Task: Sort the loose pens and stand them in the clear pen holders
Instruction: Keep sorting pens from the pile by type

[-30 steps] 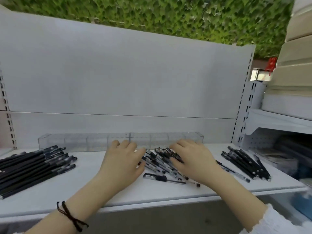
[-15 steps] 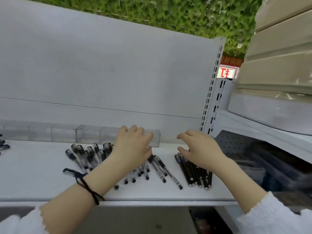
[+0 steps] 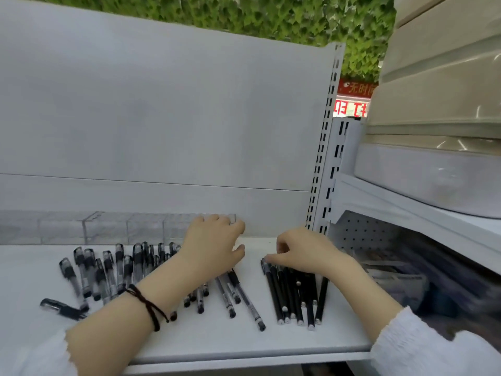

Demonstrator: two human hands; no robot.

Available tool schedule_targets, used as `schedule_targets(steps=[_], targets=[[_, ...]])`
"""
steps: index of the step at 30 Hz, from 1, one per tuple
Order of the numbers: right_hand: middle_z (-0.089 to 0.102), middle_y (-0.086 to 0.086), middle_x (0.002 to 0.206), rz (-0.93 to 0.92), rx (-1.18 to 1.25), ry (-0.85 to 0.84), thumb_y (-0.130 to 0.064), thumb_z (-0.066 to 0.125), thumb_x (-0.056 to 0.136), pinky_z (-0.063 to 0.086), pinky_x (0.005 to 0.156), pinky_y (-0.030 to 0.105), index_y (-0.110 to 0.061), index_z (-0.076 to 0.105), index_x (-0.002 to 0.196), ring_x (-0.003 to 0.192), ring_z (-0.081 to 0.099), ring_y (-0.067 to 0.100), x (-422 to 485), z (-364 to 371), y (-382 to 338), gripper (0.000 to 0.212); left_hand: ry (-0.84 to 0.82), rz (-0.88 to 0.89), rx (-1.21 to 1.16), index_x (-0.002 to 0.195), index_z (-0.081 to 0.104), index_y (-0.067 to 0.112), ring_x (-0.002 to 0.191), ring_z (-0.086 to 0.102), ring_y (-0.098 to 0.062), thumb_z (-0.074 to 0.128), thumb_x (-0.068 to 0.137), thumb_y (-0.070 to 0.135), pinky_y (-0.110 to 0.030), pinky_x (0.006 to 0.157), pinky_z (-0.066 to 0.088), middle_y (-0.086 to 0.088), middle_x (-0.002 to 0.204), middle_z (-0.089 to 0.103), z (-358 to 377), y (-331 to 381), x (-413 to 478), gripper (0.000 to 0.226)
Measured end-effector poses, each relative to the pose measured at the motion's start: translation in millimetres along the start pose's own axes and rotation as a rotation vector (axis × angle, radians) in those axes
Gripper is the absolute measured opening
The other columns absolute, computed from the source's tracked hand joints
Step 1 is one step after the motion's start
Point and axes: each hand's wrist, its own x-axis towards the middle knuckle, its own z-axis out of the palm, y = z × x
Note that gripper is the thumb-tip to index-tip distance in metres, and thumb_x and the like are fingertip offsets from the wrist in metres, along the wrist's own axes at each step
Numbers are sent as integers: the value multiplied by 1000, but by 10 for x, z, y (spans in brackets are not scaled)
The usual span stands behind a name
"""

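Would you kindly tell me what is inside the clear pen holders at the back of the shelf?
The visible compartments of the clear plastic pen holders look empty. The left hand covers part of the rightmost one, so that part is hidden.

Your shelf (image 3: 311, 337) looks like white painted metal, smooth and matt. At the shelf's back edge, the clear pen holders (image 3: 108, 227) are transparent plastic with a faint sheen. On the shelf's left half, the clear-barrelled pens (image 3: 108, 272) are see-through plastic with dark grips. On its right half, the black pens (image 3: 290, 294) look matt. Your cord bracelet (image 3: 147, 305) is dark braided thread, and your sleeve (image 3: 423, 346) is crinkled white cloth. Above the shelf's right end, the storage bins (image 3: 439, 104) are glossy, cloudy plastic.
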Motion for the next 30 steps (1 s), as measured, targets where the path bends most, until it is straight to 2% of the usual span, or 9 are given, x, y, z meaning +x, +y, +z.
schedule_targets(steps=[2, 6, 11, 14, 18, 23, 26, 28, 30], targets=[[60, -8, 79, 14, 23, -34, -64, 58, 82, 34, 56, 26, -21, 59, 83, 78, 56, 13, 45, 4, -51, 43, 2, 17, -34, 123, 50, 26, 107, 55, -21, 38, 95, 46, -33, 83, 40, 3, 113, 62, 2, -13, 66, 36], [60, -5, 77, 65, 95, -128, -67, 66, 72, 40, 62, 29, -16, 61, 83, 75, 59, 16, 133, 35, -138, 53, -15, -7, -120, 121, 52, 26, 109, 54, -18, 39, 96, 44, -32, 80, 42, 5, 111, 62, 64, -56, 101, 34], [68, 4, 87, 86, 96, -184, -55, 72, 74, 39, 61, 28, -8, 67, 95, 78, 61, 20, 195, -14, -281, 51, -29, -31, -244, 114, 54, 30, 106, 53, -12, 40, 95, 45, -28, 73, 44, 12, 107, 63, 96, -78, 29, 28], [54, -1, 70, 93, 48, -169, -49, 72, 75, 35, 55, 25, -12, 56, 74, 63, 49, 17, 214, -24, -371, 40, -66, -56, -262, 114, 55, 29, 104, 55, -13, 41, 94, 44, -28, 74, 45, 11, 107, 63, 88, -54, 34, 28], [39, -3, 59, 107, 43, -155, -41, 72, 73, 29, 51, 24, -17, 37, 60, 53, 38, 17, 261, 25, -465, 45, -144, -114, -358, 107, 58, 29, 95, 58, -12, 43, 92, 40, -29, 72, 48, 10, 102, 64, 111, -20, 16, 24], [41, -2, 55, 124, 241, -118, -34, 69, 71, 31, 53, 25, -16, 41, 59, 55, 41, 19, 294, 112, -434, 35, -166, -222, -559, 98, 62, 25, 78, 58, -9, 47, 92, 32, -25, 60, 44, 11, 92, 65, 111, -42, 22, 18], [44, -1, 53, 130, 454, -126, -31, 68, 73, 29, 49, 22, -15, 50, 62, 46, 37, 16, 263, 48, -368, 27, -162, -265, -690, 98, 63, 21, 72, 58, -11, 47, 92, 21, -26, 62, 45, 6, 87, 66, 148, -49, 46, 17], [44, 0, 51, 151, 654, -94, -29, 68, 77, 24, 41, 17, -15, 54, 66, 36, 33, 11, 244, -33, -306, 22, -181, -375, -927, 102, 62, 15, 73, 61, -15, 42, 92, 6, -27, 63, 48, 2, 84, 69, 159, -49, 71, 24], [43, 0, 51, 167, 825, -69, -25, 66, 83, 21, 37, 14, -14, 55, 70, 30, 30, 6, 243, -84, -256, 20, -242, -547, -1286, 107, 61, 7, 71, 63, -14, 37, 93, -4, -22, 57, 50, -3, 81, 70, 137, -20, 83, 29]])
